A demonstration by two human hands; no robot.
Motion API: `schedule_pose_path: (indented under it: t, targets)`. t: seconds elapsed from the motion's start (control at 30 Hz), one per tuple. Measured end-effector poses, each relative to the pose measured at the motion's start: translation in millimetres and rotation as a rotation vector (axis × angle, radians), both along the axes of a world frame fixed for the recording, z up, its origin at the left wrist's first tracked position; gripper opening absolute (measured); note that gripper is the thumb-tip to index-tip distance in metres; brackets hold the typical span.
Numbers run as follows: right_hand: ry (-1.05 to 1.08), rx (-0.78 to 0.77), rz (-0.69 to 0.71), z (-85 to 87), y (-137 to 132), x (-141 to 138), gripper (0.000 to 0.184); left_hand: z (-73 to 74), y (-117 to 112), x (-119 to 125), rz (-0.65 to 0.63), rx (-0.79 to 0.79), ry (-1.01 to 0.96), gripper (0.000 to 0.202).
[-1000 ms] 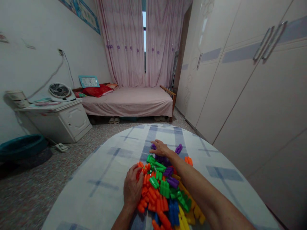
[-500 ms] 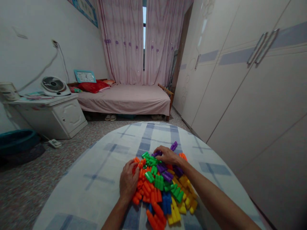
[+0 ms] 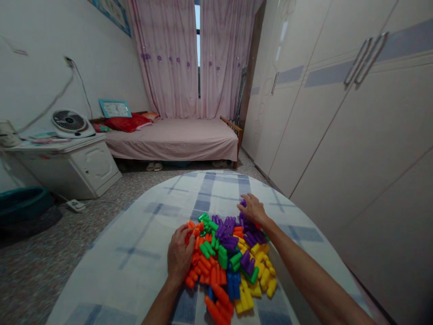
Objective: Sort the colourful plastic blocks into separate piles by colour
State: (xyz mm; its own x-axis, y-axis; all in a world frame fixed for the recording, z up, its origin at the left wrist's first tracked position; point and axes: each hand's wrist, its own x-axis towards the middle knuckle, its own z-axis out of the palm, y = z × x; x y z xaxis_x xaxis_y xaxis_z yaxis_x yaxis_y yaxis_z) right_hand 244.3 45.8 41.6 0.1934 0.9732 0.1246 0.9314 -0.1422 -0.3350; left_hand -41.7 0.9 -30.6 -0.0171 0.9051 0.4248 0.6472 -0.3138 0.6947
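A heap of plastic building pieces (image 3: pixel 230 262) in orange, green, purple, yellow and blue lies on a round table covered by a white cloth with blue checks (image 3: pixel 149 253). My left hand (image 3: pixel 180 255) rests against the heap's left side, fingers curled on the orange pieces (image 3: pixel 203 266). My right hand (image 3: pixel 252 208) reaches over the heap's far right corner, fingers spread and lying on purple pieces (image 3: pixel 250 234) there.
A bed (image 3: pixel 176 140) with a pink cover stands beyond the table under pink curtains. A white cabinet (image 3: pixel 67 167) with a fan (image 3: pixel 69 123) is at the left, a teal basin (image 3: pixel 20 203) on the floor. Wardrobe doors (image 3: pixel 338 113) run along the right.
My right hand swept from the heap's far middle toward me, then out to the far right corner, pulling stray purple pieces in. The left hand stayed at the left side. The view shifted slightly.
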Motion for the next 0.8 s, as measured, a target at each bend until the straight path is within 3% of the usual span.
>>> schedule_pose_path:
  t: [0.07,0.2,0.37,0.47,0.6,0.8]
  targets:
    - [-0.017,-0.067,-0.049,-14.2,14,8,0.053,0.6,-1,1,0.004,-0.002,0.005,0.024]
    - [-0.003,-0.095,0.052,-27.9,21,3,0.049,2.8,-2,2,0.003,-0.002,0.013,0.024]
    - [0.039,-0.055,0.166,-8.7,10,-10,0.05,2.4,-1,1,-0.002,-0.014,0.022,0.025]
    - [0.133,0.054,0.239,16.0,-9,-15,0.053,0.7,-1,1,-0.013,-0.003,0.023,0.024]
    - [0.287,0.077,0.499,39.3,-53,-31,0.059,1.3,-1,1,-0.013,0.003,0.027,0.024]
    - [0.291,0.052,0.718,36.4,-113,-65,0.066,3.3,-4,3,0.004,0.025,0.032,0.023]
